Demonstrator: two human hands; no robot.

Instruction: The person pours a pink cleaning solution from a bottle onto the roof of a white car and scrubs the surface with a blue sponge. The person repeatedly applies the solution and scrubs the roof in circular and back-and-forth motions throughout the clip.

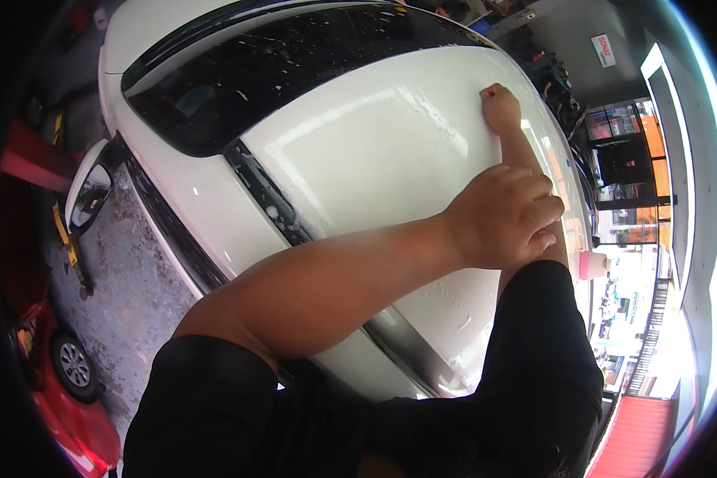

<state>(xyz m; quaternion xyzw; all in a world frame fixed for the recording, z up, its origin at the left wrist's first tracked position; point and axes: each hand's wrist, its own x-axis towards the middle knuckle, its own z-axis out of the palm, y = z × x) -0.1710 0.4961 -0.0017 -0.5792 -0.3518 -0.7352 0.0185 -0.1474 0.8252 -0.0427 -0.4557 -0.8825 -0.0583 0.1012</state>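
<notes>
A white car's wet roof panel [350, 159] fills the middle, with streaks of water or suds on it. Beyond it lies the dark windscreen [295, 64], speckled with white drops. My right hand [502, 110] is closed on the far right part of the roof; a small dark bit shows at its fingers, too little to name. In front of my right forearm, my left hand [506, 217] is curled into a fist with its knuckles up. Whatever may be inside it is hidden. A black trim strip [267, 187] with suds on it runs along the roof.
The car's side mirror [92, 195] sticks out at the left. A red car [80, 422] with a silver wheel [74, 365] stands lower left, near a yellow metal arm [65, 235] over the stained floor. A pink container [593, 265] is at the right beyond the roof's edge.
</notes>
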